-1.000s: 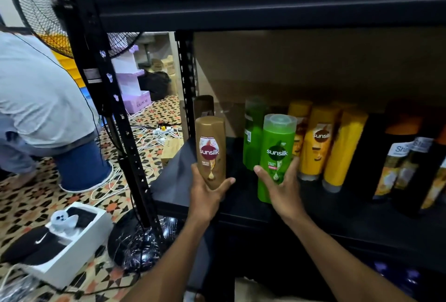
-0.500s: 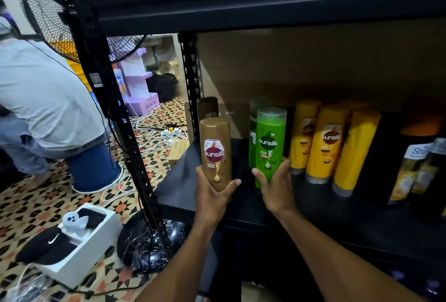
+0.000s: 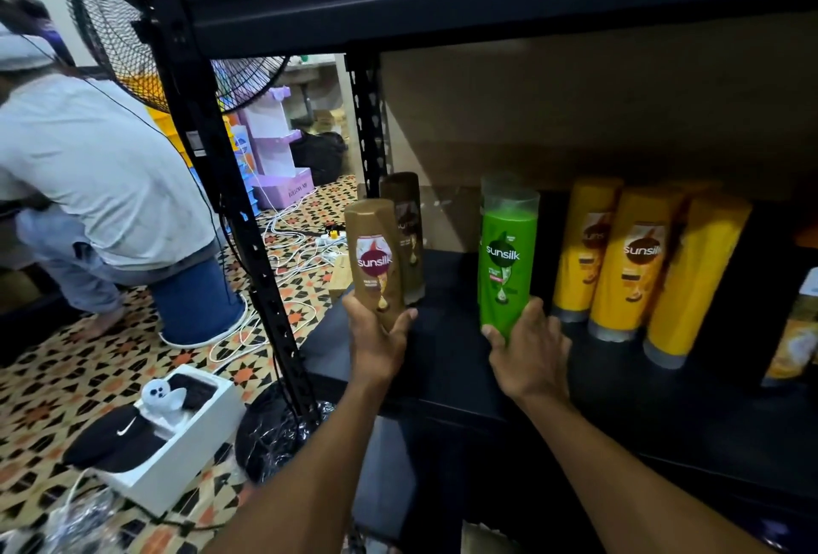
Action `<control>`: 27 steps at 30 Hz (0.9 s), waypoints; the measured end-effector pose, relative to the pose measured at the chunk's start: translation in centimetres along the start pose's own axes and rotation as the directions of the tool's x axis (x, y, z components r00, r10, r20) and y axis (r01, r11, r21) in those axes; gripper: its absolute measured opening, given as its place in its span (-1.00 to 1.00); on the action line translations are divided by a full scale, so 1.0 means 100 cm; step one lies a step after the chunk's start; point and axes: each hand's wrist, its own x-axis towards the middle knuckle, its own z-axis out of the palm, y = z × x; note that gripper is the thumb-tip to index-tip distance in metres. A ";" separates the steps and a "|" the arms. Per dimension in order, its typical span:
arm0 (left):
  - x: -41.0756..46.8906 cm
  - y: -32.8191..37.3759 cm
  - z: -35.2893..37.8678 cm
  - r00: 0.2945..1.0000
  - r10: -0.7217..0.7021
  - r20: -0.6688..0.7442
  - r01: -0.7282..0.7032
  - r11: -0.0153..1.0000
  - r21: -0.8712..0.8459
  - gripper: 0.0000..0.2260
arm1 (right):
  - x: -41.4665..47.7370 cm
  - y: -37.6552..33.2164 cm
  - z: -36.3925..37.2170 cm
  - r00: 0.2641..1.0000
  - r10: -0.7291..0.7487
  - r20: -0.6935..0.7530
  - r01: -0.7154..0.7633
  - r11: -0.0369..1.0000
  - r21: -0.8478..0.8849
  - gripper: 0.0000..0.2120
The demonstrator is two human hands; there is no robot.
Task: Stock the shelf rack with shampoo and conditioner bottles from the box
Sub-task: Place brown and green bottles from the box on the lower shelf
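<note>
My left hand point(image 3: 378, 339) grips the bottom of a brown Sunsilk bottle point(image 3: 374, 259), upright over the left end of the black shelf point(image 3: 447, 359). Right behind it stands a second brown bottle point(image 3: 405, 235). My right hand point(image 3: 526, 347) holds a green Sunsilk bottle point(image 3: 507, 257) by its base, upright, with another green bottle mostly hidden behind it. To its right stand three yellow Sunsilk bottles point(image 3: 633, 257) in a row. Dark bottles point(image 3: 796, 332) sit at the far right edge.
A black rack post point(image 3: 208, 146) rises left of the shelf, with a standing fan point(image 3: 110, 36) behind it. A person in a grey shirt point(image 3: 97, 168) crouches on the tiled floor. A white box point(image 3: 177, 434) with a black cap lies near the fan's base. Cables cross the floor.
Both hands have pushed their bottles further into the shelf. The green bottle has moved back toward the one behind it, and the brown bottle now stands close in front of the second brown bottle.
</note>
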 end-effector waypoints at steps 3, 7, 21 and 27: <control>0.021 -0.009 -0.002 0.996 -0.082 0.030 0.081 0.997 0.017 -0.50 | 0.002 0.001 0.003 1.000 0.000 -0.003 0.000 1.000 0.004 -0.42; 0.037 -0.018 -0.002 0.992 -0.126 0.013 0.125 0.991 0.044 -0.47 | 0.003 0.001 0.004 1.000 0.004 -0.001 -0.004 1.000 0.004 -0.43; 0.041 -0.013 0.018 0.987 -0.147 -0.071 0.161 0.952 0.261 -0.29 | 0.003 0.000 0.002 1.000 0.018 -0.009 -0.018 1.000 0.018 -0.48; 0.042 -0.013 0.018 0.985 -0.148 -0.091 0.169 0.934 0.315 -0.33 | 0.003 -0.002 0.003 1.000 0.027 -0.004 -0.027 1.000 0.001 -0.49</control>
